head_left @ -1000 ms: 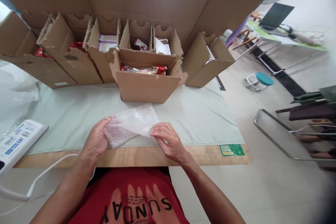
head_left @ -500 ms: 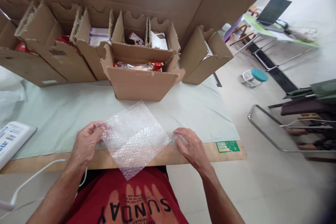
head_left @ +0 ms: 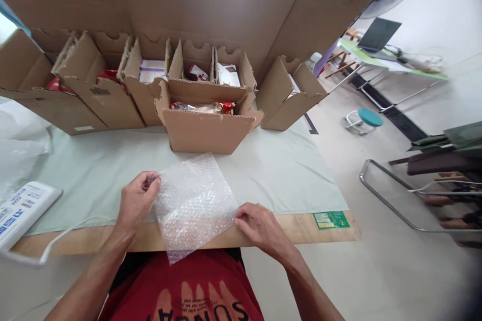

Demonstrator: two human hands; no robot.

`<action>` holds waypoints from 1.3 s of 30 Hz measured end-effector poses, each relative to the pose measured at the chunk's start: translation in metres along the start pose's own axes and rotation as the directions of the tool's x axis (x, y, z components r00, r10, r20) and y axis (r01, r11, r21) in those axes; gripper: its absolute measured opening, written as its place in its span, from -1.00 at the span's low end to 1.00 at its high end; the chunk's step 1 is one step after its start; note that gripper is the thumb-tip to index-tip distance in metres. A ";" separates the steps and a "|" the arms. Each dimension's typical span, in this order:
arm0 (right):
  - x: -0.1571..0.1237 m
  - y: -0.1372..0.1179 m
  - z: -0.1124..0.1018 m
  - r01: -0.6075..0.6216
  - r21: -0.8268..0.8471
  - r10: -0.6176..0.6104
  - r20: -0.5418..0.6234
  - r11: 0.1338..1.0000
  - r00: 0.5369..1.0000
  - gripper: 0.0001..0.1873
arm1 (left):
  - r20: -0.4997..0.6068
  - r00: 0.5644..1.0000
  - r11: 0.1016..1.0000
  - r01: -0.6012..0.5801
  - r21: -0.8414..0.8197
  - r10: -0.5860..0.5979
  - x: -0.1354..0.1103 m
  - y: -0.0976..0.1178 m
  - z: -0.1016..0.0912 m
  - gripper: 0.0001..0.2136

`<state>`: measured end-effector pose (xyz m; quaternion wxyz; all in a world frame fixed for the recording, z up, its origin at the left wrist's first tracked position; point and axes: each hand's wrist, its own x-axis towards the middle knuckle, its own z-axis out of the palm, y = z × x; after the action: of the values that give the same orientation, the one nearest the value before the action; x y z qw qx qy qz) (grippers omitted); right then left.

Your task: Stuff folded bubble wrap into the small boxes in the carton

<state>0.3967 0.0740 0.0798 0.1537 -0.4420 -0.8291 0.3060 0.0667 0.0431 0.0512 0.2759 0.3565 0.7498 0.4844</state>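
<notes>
Head view, left hand [head_left: 137,198] and right hand [head_left: 261,225] curled, pinching bubble wrap [head_left: 194,205] at opposite corners

A wooden table [head_left: 293,228] — pale green cloth [head_left: 278,170] over it — carries cardboard boxes [head_left: 211,133] and a green card [head_left: 331,219].

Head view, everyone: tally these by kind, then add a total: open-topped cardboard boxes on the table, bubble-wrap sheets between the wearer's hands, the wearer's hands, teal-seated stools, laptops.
Cardboard boxes: 7
Bubble-wrap sheet: 1
Left hand and right hand: 2
Teal-seated stool: 1
Laptop: 1
Total: 12
</notes>
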 end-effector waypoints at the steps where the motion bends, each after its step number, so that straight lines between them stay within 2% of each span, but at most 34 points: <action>1: -0.002 0.000 0.001 0.042 -0.007 -0.042 -0.026 0.999 0.999 -0.93 | -0.017 0.999 0.999 -0.033 0.030 0.033 0.006 0.002 0.005 -0.79; 4: 0.002 -0.003 0.011 0.154 -0.074 -0.161 -0.091 0.985 0.983 -0.74 | -0.068 0.988 0.988 -0.136 0.078 0.141 0.019 0.009 0.019 -0.73; 5: 0.004 -0.004 0.016 0.175 -0.111 -0.185 -0.085 0.978 0.979 -0.67 | -0.084 0.973 0.971 -0.203 0.128 0.214 0.020 0.010 0.022 -0.66; 7: 0.009 -0.008 0.025 0.192 -0.176 -0.201 -0.038 0.965 0.979 -0.62 | -0.066 0.918 0.893 -0.361 0.270 0.391 0.013 0.009 0.023 -0.56; 9: 0.012 -0.011 0.033 0.198 -0.195 -0.201 0.005 0.961 0.980 -0.66 | 0.058 0.845 0.767 -0.510 0.390 0.532 -0.003 0.001 0.020 -0.56; 11: 0.012 -0.011 0.036 0.192 -0.174 -0.196 -0.008 0.966 0.981 -0.74 | 0.222 0.787 0.668 -0.609 0.428 0.576 -0.023 -0.010 0.017 -0.61; 13: 0.016 -0.011 0.036 0.174 -0.165 -0.190 -0.083 0.971 0.978 -0.79 | 0.336 0.751 0.611 -0.659 0.438 0.569 -0.041 -0.019 0.018 -0.64; 16: 0.034 -0.016 0.039 0.164 -0.220 -0.200 -0.155 0.962 0.967 -0.76 | 0.384 0.745 0.587 -0.667 0.460 0.545 -0.055 -0.020 0.031 -0.62; 19: 0.065 -0.026 0.052 0.220 -0.314 -0.250 -0.057 0.923 0.967 -0.60 | 0.417 0.748 0.541 -0.662 0.519 0.517 -0.051 -0.013 0.049 -0.56; 22: 0.085 -0.024 0.065 0.249 -0.388 -0.249 0.050 0.887 0.967 -0.46 | 0.465 0.759 0.456 -0.647 0.611 0.455 -0.039 -0.010 0.056 -0.53; 24: 0.082 -0.014 0.066 0.229 -0.419 -0.221 0.067 0.879 0.973 -0.43 | 0.509 0.752 0.401 -0.656 0.639 0.420 -0.031 -0.012 0.053 -0.52; 28: 0.053 0.010 0.053 0.130 -0.474 -0.146 0.003 0.871 0.989 -0.47 | 0.562 0.719 0.354 -0.692 0.629 0.408 -0.028 -0.017 0.041 -0.50; 32: 0.042 0.005 0.046 0.048 -0.484 -0.101 -0.085 0.874 0.991 -0.51 | 0.602 0.675 0.351 -0.737 0.577 0.427 -0.029 -0.016 0.039 -0.51; 35: 0.054 -0.004 0.052 0.134 -0.465 -0.170 -0.037 0.875 0.985 -0.51 | 0.636 0.644 0.344 -0.765 0.545 0.425 -0.027 -0.015 0.041 -0.53; 37: 0.058 -0.002 0.052 0.197 -0.446 -0.210 0.021 0.873 0.978 -0.53 | 0.633 0.651 0.349 -0.759 0.550 0.420 -0.026 -0.017 0.038 -0.52; 39: 0.050 0.008 0.045 0.192 -0.428 -0.210 0.006 0.883 0.978 -0.55 | 0.620 0.663 0.360 -0.749 0.556 0.421 -0.029 -0.021 0.029 -0.52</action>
<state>0.3496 0.1016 0.0393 0.1008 -0.3827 -0.9139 0.0909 0.1003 0.0300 0.0231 0.0329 0.7705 0.6291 0.0974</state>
